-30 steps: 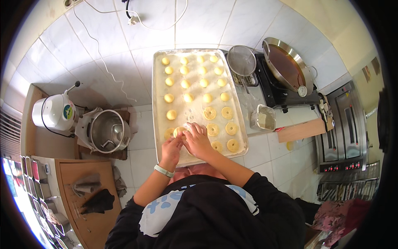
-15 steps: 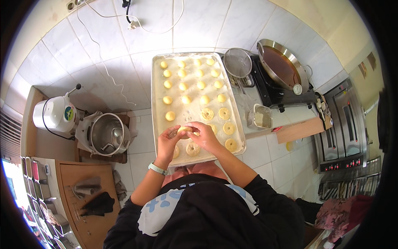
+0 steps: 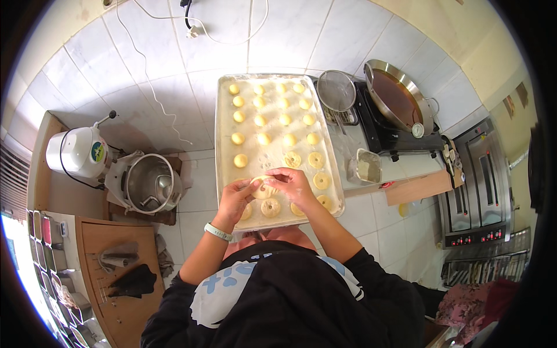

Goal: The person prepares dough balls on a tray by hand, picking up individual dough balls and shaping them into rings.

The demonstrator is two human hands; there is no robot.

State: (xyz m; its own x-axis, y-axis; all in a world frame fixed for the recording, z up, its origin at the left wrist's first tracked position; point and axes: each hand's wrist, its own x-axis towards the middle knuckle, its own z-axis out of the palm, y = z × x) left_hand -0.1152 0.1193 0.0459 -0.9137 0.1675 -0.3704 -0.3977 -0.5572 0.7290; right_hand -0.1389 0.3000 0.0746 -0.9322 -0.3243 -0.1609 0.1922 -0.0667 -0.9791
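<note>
In front of me is a large floured baking tray (image 3: 254, 152). Rows of smooth dough balls (image 3: 264, 138) fill its far part, and flattened dough rings (image 3: 315, 159) with small centre holes lie nearer me and on the right. Above the near part of the tray, both my hands hold a dough ring (image 3: 264, 190). My left hand (image 3: 234, 197) grips its left edge, and my right hand (image 3: 292, 187) pinches its upper right side. My fingers partly cover the ring. Just below it, another dough ring (image 3: 270, 207) rests on the tray.
To the tray's right are a round strainer (image 3: 336, 91), a rectangular tub (image 3: 367, 165) and a black stove (image 3: 377, 119) bearing a wide pan (image 3: 397, 95) of brown liquid with a dial thermometer. A steel oven (image 3: 478, 185) stands far right. At left sits a mixer (image 3: 75, 153) beside a metal bowl (image 3: 152, 182).
The dough in my hands has turned, so its round face and hole now show more. Both hands have shifted slightly; the view has moved a little too.
</note>
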